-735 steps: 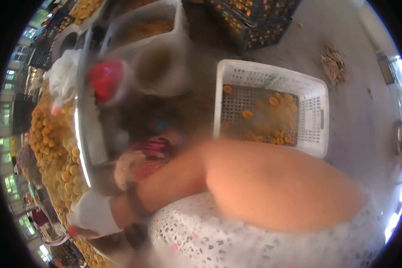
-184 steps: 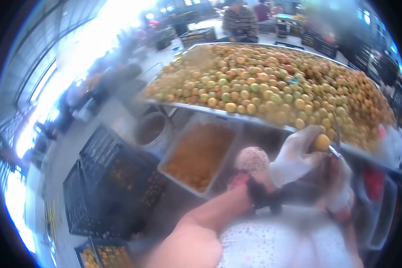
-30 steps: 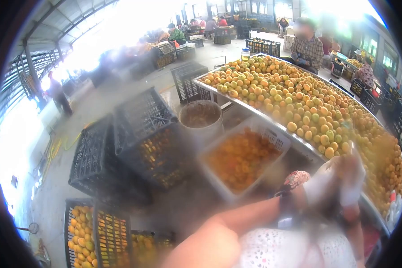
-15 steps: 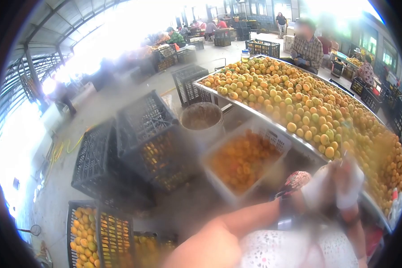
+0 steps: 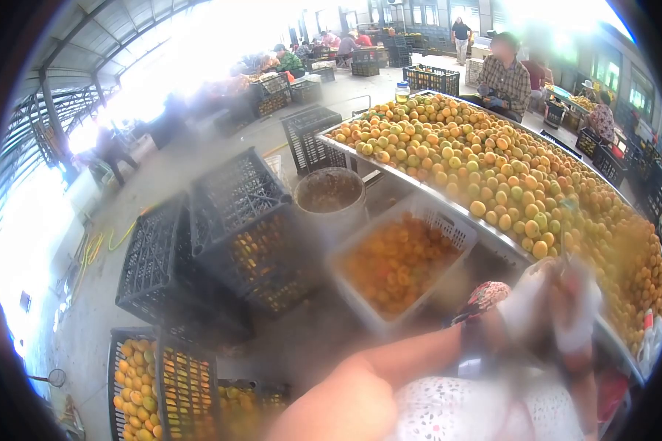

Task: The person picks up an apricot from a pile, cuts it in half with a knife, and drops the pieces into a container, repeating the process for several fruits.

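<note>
A large open-sided shed with a grey concrete floor and a metal-framed roof. Hard daylight floods in from the left side. Windows line the far right wall. Black plastic crates stand on the floor near other seated workers.

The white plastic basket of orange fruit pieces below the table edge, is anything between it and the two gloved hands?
Nothing visible blocks the way. The white plastic basket sits open-topped to the left of and below the gloved left hand and right hand, which are blurred together at the metal table's edge. What they hold cannot be made out.
</note>
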Demonstrator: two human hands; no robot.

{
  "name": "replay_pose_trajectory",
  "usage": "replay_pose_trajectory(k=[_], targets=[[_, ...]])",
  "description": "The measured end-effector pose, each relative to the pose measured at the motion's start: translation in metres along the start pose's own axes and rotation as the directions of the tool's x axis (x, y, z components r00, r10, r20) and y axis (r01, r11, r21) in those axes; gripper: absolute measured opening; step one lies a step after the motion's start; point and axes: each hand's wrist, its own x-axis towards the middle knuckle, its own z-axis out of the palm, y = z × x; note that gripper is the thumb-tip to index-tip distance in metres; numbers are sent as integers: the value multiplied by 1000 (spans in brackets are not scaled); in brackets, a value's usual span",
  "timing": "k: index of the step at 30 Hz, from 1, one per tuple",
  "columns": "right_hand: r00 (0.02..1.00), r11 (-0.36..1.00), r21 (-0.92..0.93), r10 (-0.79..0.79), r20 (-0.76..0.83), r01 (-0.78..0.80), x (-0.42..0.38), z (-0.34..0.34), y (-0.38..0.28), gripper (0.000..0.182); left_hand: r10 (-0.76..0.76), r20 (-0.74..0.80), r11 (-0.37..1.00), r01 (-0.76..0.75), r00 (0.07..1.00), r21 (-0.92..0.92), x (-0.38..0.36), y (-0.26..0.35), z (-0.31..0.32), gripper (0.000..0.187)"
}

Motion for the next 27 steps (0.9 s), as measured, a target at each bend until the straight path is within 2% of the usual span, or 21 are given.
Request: replay_pose_trajectory(k=[1, 3, 4, 6, 7, 9, 10, 11, 12, 15, 16, 17, 18, 19, 20, 21, 22, 23, 24, 26, 27], targets=[[1000, 1000, -3, 1, -1, -1, -2, 0, 3, 17, -2, 3, 1000, 2, 1000, 0, 4, -5, -2, 33], [923, 920, 187, 294, 250, -344, -12, 0, 16, 32, 234, -115, 910, -175, 965, 377, 19, -26, -13, 36], [922, 921, 185, 294, 251, -344, -19, -1, 20, 32, 233, -115, 910, -175, 966, 375, 24, -36, -19, 36], [910, 927, 49, 352, 217, -371, -32, -2, 28, 44, 459, -65, 740, -340, 886, 581, 27, -41, -19, 37], [911, 928, 49, 352, 217, -370, -36, 2, 35, 44, 460, -64, 739, -341, 886, 581, 27, -43, -20, 37], [832, 720, 418, 500, 241, -554, -43, 12, 52, 48, 109, -228, 982, -70, 967, 173, 17, -24, -2, 36], [832, 720, 418, 500, 241, -554, -48, 12, 63, 48, 109, -228, 982, -70, 967, 173, 16, -21, -1, 36], [959, 962, 75, 254, 122, -264, -50, 10, 71, 46, 42, -184, 999, -44, 982, -6, 16, -20, 0, 36], [993, 950, -304, -45, 112, 77, -53, 10, 76, 44, -17, -127, 983, -7, 992, -183, 16, -19, 1, 35], [999, 991, -128, 43, -9, -44, -52, 6, 70, 42, -117, -99, 948, 81, 988, -307, 16, -15, 1, 35], [999, 990, -132, 45, -9, -45, -52, 7, 64, 42, -119, -96, 948, 84, 988, -308, 14, -14, 0, 35], [953, 942, 150, 304, 3, -301, -54, 7, 56, 39, -111, -120, 946, 68, 987, -316, 6, -8, 4, 34], [840, 756, 398, 538, 74, -520, -57, 5, 49, 36, -113, -132, 943, 65, 985, -326, 6, -7, 9, 33], [824, 760, 363, 565, 40, -538, -60, -1, 43, 36, 225, -103, 951, -195, 969, 240, 10, -34, -20, 32], [828, 770, 350, 560, 27, -533, -60, -5, 42, 33, 159, -206, 984, -137, 966, 115, 27, -49, -50, 33], [831, 780, 336, 556, 15, -528, -57, -9, 42, 30, 302, -99, 921, -263, 948, 288, 19, -46, -58, 36], [837, 788, 333, 546, 9, -518, -49, -10, 41, 28, 118, 13, 986, -116, 993, -117, 13, -20, -39, 39], [847, 795, 343, 531, 6, -500, -38, -12, 38, 25, 70, -117, 981, -89, 991, -174, 9, -16, -26, 19], [833, 794, 324, 552, -32, -513, -24, -17, 27, 25, 41, -107, 996, -49, 993, -69, 6, -8, -12, 19], [611, 204, 683, 665, 429, -702, 1, -25, 9, 20, 6, -93, 999, -2, 996, 38, 6, 1, -7, 21], [610, 211, 685, 676, 413, -697, 0, -25, 9, 20, -28, -40, 966, 37, 999, 256, 7, 2, -11, 27]])
